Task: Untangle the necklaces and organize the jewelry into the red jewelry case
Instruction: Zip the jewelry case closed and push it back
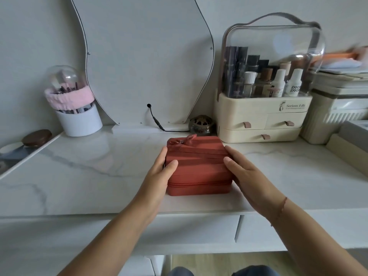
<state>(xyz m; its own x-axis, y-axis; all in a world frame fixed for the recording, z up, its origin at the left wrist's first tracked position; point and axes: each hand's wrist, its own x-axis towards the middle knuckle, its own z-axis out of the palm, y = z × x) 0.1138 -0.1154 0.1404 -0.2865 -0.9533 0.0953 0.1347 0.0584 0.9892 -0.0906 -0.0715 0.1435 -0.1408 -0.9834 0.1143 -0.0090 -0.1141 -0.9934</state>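
- Marble vanity top (79, 172) carried the closed red jewelry case (199, 166), centred near the front edge.
- Left hand (159, 174) and right hand (247, 174) pressed its sides, fingers straight, nothing clasped.
- Zipper (199, 184) came next, I judged: steady one side, pull evenly.

Jewelry case (199, 166) on table (99, 176), between left hand (159, 176) and right hand (249, 176), each touching its near side. Behind both: mirror (143, 66). Behind-right of right hand: drawer organizer (264, 116), small pot (202, 125) just left of it. Behind-left of left hand: brush holder (77, 116).
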